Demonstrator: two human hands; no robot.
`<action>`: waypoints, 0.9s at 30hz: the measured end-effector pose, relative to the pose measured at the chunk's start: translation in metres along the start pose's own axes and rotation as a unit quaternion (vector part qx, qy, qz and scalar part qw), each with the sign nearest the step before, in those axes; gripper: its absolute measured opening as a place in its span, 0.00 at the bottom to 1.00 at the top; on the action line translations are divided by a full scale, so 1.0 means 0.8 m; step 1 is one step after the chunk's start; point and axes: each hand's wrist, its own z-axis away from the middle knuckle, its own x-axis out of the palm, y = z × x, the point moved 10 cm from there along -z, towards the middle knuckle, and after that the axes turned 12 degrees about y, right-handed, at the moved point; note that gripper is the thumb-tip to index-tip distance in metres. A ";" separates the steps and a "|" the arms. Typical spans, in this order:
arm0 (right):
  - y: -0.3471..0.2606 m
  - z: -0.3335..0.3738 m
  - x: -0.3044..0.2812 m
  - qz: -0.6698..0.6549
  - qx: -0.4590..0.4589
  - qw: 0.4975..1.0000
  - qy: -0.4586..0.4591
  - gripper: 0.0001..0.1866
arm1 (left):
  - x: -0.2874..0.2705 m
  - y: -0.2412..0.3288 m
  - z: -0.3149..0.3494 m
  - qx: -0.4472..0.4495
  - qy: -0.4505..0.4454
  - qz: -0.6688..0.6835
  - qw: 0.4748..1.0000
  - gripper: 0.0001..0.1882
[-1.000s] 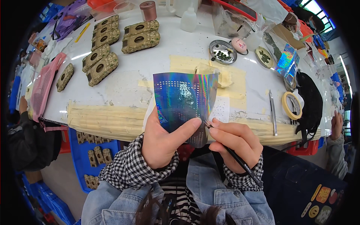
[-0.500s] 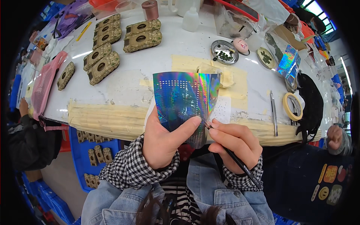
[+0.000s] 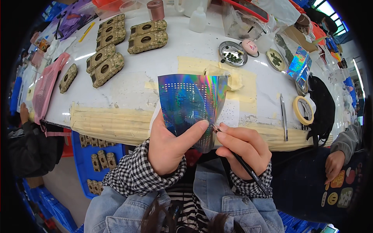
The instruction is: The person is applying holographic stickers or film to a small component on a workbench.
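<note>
My left hand [image 3: 167, 147] grips a shiny holographic sheet [image 3: 184, 103] with rows of small pale rectangles, its thumb pressing on the front near the lower right. The sheet bows slightly and stands up over the table's front edge. Between thumb and fingers my right hand [image 3: 248, 149] pinches a pair of black tweezers [image 3: 245, 166]. Their tips point at the sheet's right edge, just beside my left thumb; whether they hold a small piece is too fine to make out. Behind the sheet, a white dotted sheet [image 3: 230, 113] is partly hidden.
Several camouflage cases [image 3: 107, 70] stand at the table's left; more lie in a blue tray [image 3: 86, 171] below. To the right are a metal dish [image 3: 233, 49] of dark bits, silver tweezers [image 3: 284, 118] and a tape roll [image 3: 297, 110]. Another person's hand [image 3: 335, 165] is at far right.
At far right, the other person's hand has come down and further into view. My hands, the sheet and the black tweezers have barely moved.
</note>
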 end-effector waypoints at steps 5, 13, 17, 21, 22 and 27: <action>0.002 0.000 0.002 -0.002 0.000 1.000 0.001 0.17 | -0.002 -0.002 0.000 0.002 0.005 -0.005 1.000 0.19; -0.015 0.008 0.011 0.054 -0.096 0.994 -0.002 0.18 | -0.001 -0.006 0.001 -0.047 0.017 0.030 0.998 0.16; -0.022 0.010 0.013 0.062 -0.133 0.989 -0.006 0.17 | 0.000 -0.007 0.001 -0.064 0.014 0.046 0.997 0.16; -0.020 0.012 0.013 0.053 -0.137 0.989 0.000 0.18 | 0.000 -0.008 0.001 -0.067 0.017 0.040 0.997 0.16; -0.020 0.012 0.013 0.053 -0.137 0.989 -0.001 0.18 | -0.001 -0.009 0.001 -0.065 0.017 0.039 0.997 0.16; -0.020 0.011 0.013 0.051 -0.133 0.990 -0.005 0.18 | -0.001 -0.009 0.001 -0.063 0.020 0.045 0.997 0.17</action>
